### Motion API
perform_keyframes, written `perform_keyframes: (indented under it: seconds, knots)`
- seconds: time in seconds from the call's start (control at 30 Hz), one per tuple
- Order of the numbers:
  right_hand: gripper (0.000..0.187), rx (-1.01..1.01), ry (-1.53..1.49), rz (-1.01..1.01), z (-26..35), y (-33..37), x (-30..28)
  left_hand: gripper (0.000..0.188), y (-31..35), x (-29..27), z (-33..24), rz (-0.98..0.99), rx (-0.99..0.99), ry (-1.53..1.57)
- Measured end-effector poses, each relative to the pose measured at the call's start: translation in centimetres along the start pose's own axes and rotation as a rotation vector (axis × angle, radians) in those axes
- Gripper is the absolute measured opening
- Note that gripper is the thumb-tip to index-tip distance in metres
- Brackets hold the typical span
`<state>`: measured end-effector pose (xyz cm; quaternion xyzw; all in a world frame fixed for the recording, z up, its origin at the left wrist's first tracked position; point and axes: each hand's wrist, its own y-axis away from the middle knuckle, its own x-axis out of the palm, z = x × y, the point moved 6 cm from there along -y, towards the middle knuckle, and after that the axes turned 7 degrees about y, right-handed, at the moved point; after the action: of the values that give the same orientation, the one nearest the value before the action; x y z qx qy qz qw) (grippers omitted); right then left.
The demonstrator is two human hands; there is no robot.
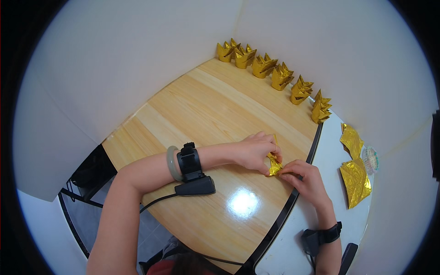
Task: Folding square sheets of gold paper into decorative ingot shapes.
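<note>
A small piece of folded gold foil paper (pixel 274 166) is between my hands, over the right part of the wooden table. My left hand (pixel 257 152) grips it from the left, fingers curled over its upper part. At its lower right corner, my right hand (pixel 303 179) pinches the edge between thumb and fingertips. The folds under my left fingers are partly hidden. Along the table's far right edge stands a row of several gold foil crowns (pixel 264 67), each with pointed tips on top.
On the white surface (pixel 327 158) to the right lie two flat gold foil pieces (pixel 355 183), with a round, clear beaded item (pixel 371 160) beside them. A black edge strip (pixel 293 195) divides it from the wooden table (pixel 192 105). Pale walls rise behind. A black cable (pixel 158 200) trails from my left wrist.
</note>
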<state>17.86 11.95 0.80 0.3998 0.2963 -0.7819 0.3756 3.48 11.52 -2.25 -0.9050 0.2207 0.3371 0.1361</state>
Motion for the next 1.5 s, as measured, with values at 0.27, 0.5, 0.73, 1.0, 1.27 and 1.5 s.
perform_keyframes:
  seconds: [0.27, 0.5, 0.73, 1.0, 1.27, 1.5]
  knots:
    - [0.019, 0.320, -0.164, -0.107, -1.6, -0.3, 1.3, 0.047, 0.0, -0.2, 0.4, 0.007, 0.023, -0.015]
    - [0.031, 0.369, -0.181, -0.127, -2.0, -0.6, 1.4, 0.041, -0.7, -1.2, 0.2, -0.095, 0.073, 0.170]
    - [0.021, 0.268, -0.033, -0.192, -1.8, -0.8, 0.7, 0.015, -1.0, -2.1, -0.2, -0.217, -0.073, -0.194]
    - [0.014, 0.113, 0.102, -0.200, 0.1, -1.2, 0.4, 0.012, -0.3, -2.0, 0.8, -0.135, -0.215, 0.051]
    - [0.028, 0.066, 0.307, -0.142, 1.1, -1.4, 0.1, 0.014, -0.2, -1.9, 0.9, -0.191, -0.037, 0.062]
    - [0.028, 0.053, 0.268, -0.265, 1.2, -0.8, 0.2, 0.037, 1.0, -1.3, -0.2, -0.083, 0.010, 0.073]
